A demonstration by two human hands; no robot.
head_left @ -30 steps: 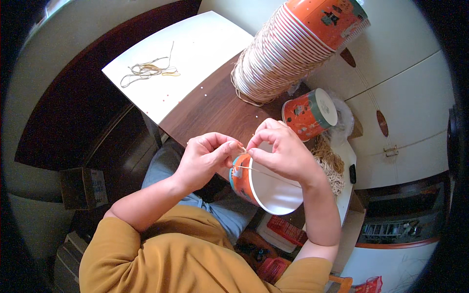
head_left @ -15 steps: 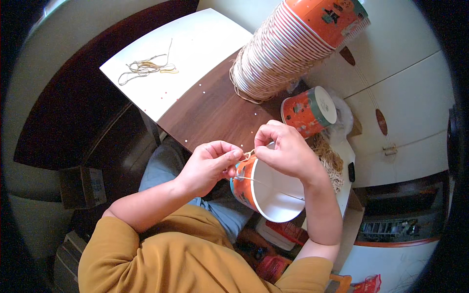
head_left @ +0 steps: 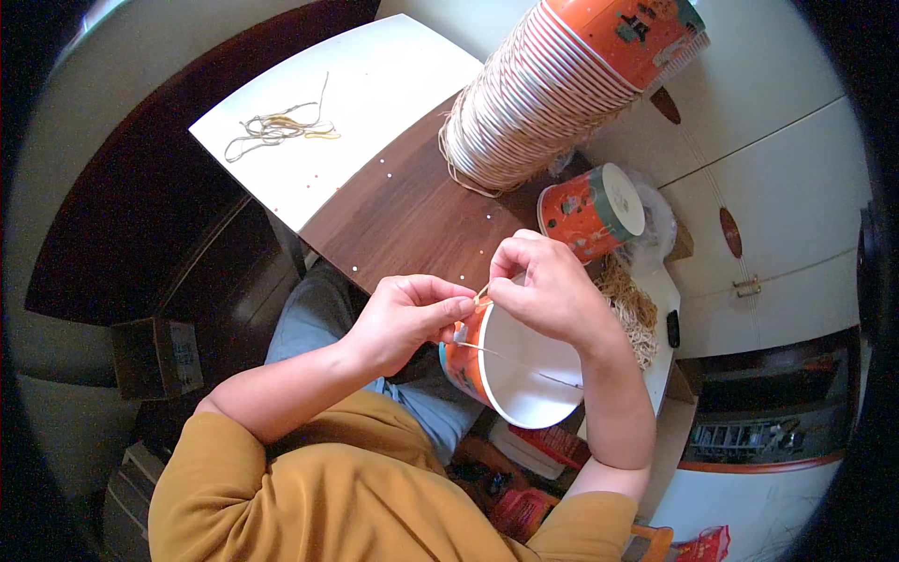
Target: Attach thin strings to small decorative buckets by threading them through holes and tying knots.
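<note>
The left hand (head_left: 412, 314) has thumb and index finger pinched together on a short length of pale cord (head_left: 483, 293), and the right hand (head_left: 543, 286) has its thumb and fingertips closed on the same cord just beside it. Both are at the rim of an orange paper bucket (head_left: 526, 370), which lies tilted below the hands, over the lap, its white inside facing right; what supports it cannot be told. A thin strand (head_left: 492, 351) crosses the rim into the bucket. On the brown part of the worktop (head_left: 393, 225) stands a tall stack of nested buckets (head_left: 538, 103), upside down with cords around their rims, and near it a single inverted bucket (head_left: 585, 214) with a teal band. A beige cord bundle (head_left: 629, 314) lies beyond the right wrist, and a loose cord tangle (head_left: 276, 124) rests on the white part at left.
</note>
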